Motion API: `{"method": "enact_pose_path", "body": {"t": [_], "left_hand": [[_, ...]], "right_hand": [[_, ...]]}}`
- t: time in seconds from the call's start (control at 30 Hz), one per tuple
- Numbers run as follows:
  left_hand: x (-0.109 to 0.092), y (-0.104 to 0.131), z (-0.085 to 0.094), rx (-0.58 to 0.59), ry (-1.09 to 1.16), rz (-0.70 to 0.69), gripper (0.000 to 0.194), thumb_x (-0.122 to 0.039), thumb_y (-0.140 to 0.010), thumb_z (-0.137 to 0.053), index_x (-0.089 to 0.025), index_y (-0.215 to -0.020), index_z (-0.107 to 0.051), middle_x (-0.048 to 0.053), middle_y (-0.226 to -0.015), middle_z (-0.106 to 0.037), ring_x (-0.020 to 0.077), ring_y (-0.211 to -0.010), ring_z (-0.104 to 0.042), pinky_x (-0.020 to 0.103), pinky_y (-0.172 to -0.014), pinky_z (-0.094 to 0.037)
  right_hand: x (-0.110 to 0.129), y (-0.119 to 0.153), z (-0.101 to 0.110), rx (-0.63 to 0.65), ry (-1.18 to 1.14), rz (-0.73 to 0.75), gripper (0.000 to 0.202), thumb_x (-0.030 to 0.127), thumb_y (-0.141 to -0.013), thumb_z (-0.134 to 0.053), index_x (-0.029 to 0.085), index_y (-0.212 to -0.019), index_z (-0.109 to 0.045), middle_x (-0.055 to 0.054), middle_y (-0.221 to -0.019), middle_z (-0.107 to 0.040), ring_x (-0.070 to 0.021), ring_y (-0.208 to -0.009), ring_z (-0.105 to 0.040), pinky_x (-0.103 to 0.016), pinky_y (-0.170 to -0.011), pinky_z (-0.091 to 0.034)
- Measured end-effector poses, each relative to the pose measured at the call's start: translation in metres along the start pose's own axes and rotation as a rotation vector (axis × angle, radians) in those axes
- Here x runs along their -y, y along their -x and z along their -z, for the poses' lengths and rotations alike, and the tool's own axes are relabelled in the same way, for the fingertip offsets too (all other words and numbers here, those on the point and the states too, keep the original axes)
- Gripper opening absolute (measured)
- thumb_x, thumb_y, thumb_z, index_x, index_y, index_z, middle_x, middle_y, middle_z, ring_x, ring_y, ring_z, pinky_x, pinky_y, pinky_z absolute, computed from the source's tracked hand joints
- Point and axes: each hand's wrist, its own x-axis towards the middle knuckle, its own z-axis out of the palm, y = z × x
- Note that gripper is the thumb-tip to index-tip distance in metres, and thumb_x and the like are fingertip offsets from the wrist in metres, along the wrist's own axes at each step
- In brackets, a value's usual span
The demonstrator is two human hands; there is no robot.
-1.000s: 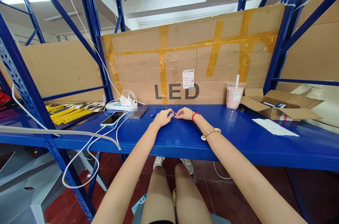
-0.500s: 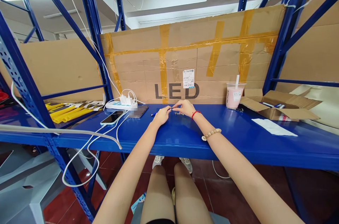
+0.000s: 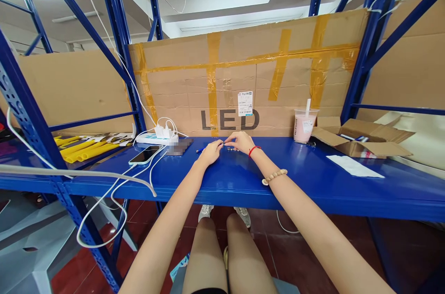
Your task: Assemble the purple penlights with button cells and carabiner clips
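My left hand (image 3: pixel 211 152) is closed around a slim pen (image 3: pixel 199 150), whose blue end sticks out on the left side of the hand. My right hand (image 3: pixel 241 141), with a red string and a beaded bracelet at the wrist, meets it from the right. Its thumb and forefinger pinch together at the pen's other end; whatever small part they hold is too tiny to make out. Beneath the right hand, several small metal pieces (image 3: pixel 231 149) lie on the blue shelf top (image 3: pixel 243 178), partly hidden by the fingers.
Left of my hands are a phone (image 3: pixel 143 155), a white power strip (image 3: pixel 156 138) and looping cables. Yellow-handled tools (image 3: pixel 85 148) lie farther left. On the right stand a pink drink cup (image 3: pixel 303 127), an open cardboard box (image 3: pixel 365 138) with pens, and a white paper (image 3: pixel 354 166).
The view has shifted slightly, so everything sits a little farther left. Both hands keep nearly the same pose, fingertips still together at the pen's end.
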Motion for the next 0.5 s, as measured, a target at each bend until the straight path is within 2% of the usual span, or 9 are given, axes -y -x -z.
{"method": "enact_pose_path", "body": {"t": [0.5], "left_hand": [[-0.012, 0.005, 0.01, 0.045, -0.036, 0.017, 0.027, -0.025, -0.095, -0.028, -0.022, -0.111, -0.051, 0.004, -0.087, -0.063, 0.0189, -0.086, -0.059, 0.028, -0.074, -0.045]], "right_hand": [[-0.001, -0.001, 0.001, -0.009, -0.028, -0.025, 0.024, 0.045, -0.076, -0.063, 0.022, -0.073, -0.07, 0.003, -0.076, -0.067, -0.008, -0.046, -0.058, -0.022, -0.057, -0.043]]}}
